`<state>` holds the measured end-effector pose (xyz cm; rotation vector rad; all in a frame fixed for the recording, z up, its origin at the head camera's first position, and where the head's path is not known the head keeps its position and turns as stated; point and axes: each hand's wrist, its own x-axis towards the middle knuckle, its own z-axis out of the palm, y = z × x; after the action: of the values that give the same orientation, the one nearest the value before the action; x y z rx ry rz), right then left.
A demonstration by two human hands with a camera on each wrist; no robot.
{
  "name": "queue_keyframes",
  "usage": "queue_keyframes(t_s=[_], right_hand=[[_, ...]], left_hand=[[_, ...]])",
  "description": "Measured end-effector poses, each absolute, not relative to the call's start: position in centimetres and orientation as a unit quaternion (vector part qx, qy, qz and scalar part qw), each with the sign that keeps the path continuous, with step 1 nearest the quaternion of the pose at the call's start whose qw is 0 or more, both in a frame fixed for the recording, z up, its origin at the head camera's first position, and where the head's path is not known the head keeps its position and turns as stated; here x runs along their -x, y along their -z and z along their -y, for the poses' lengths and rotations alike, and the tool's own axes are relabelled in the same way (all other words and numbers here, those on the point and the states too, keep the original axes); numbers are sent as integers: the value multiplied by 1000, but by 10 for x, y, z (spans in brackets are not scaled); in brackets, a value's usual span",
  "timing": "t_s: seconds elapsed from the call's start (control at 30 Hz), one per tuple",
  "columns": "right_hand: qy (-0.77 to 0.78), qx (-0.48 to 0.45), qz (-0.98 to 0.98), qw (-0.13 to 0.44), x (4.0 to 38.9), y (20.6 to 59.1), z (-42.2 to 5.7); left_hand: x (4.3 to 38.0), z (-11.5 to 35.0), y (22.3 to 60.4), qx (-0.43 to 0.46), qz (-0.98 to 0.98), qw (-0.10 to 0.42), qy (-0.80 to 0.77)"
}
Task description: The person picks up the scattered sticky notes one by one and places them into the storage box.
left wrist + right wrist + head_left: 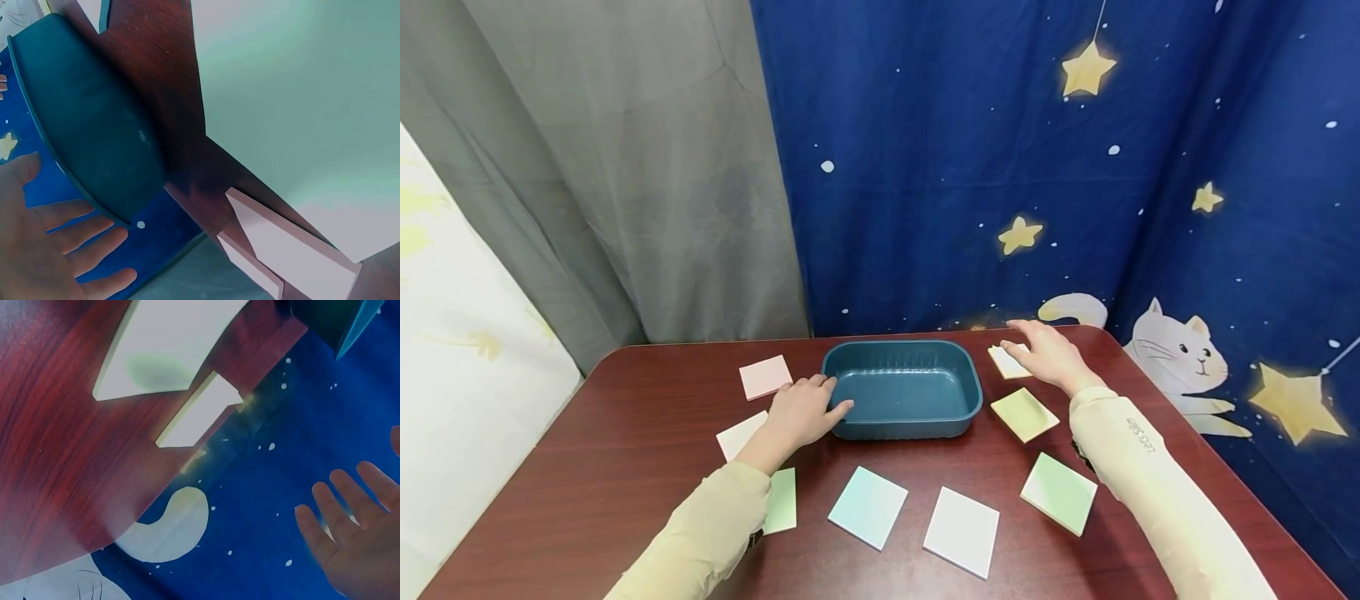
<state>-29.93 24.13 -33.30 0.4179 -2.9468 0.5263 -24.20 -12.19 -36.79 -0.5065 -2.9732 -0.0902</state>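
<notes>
Head view: table (625, 450), left to right: white pad (739, 436), pink pad (764, 377), green pad (782, 500) partly under sleeve; left hand (802, 410) at teal bin's (901, 429) left rim, fingers extended, contact unclear; light-blue pad (868, 507) and larger white pad (961, 533) before bin; yellow-edged pad (1009, 362), yellow pad (1025, 414); right hand (1051, 354) near yellow-edged pad, fingers straight; mint pad (1060, 494) nearer

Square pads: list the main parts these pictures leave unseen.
Head view: left green pad, partly hidden by the left sleeve.
Head view: far right white pad, partly hidden by the right hand.
Left wrist view: large mint pad, cut off by the top and right edges.
Right wrist view: larger pale pad, cut off by the top edge.
</notes>
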Motion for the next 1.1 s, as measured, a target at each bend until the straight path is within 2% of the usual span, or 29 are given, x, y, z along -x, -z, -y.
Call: queue_keyframes(t_s=[0.23,0.7,1.1], right_hand=[[-156,-96,982,40,309,333,-246],[-143,-64,988,3,325,370,-251],[-154,-43,987,1,330,388,-249]], left_hand=[[245,123,369,172,982,67,50],[245,123,369,173,981,63,58],[242,123,369,174,982,55,50]])
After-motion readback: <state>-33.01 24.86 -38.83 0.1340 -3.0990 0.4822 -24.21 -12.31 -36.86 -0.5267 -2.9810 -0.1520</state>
